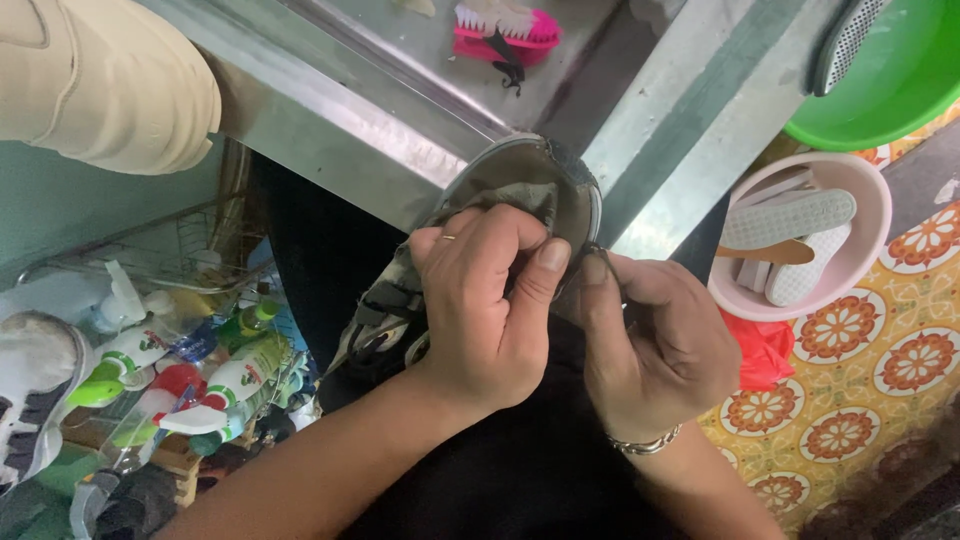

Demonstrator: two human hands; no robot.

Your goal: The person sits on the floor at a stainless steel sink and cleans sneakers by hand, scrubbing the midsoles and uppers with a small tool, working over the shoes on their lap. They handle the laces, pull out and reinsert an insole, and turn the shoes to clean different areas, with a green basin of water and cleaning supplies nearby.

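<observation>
A: Shoe (520, 190), dark and worn, sole toward the camera, is held over the front edge of the steel sink (400, 140). Head view only.

B: Hands?

A: Left hand (490, 300) is closed, thumb and fingers pinching the shoe's rim w/ a bit of cloth. Right hand (660, 350) is closed too, gripping the rim's other side.

B: Step?

A: Looks like working the heel edge. Next move likely needs a firm grip while the fingers shift along.

B: Nearby?

A: Pink brush (505, 30) in the sink; pink basin (800, 240) w/ white shoes at right.
</observation>
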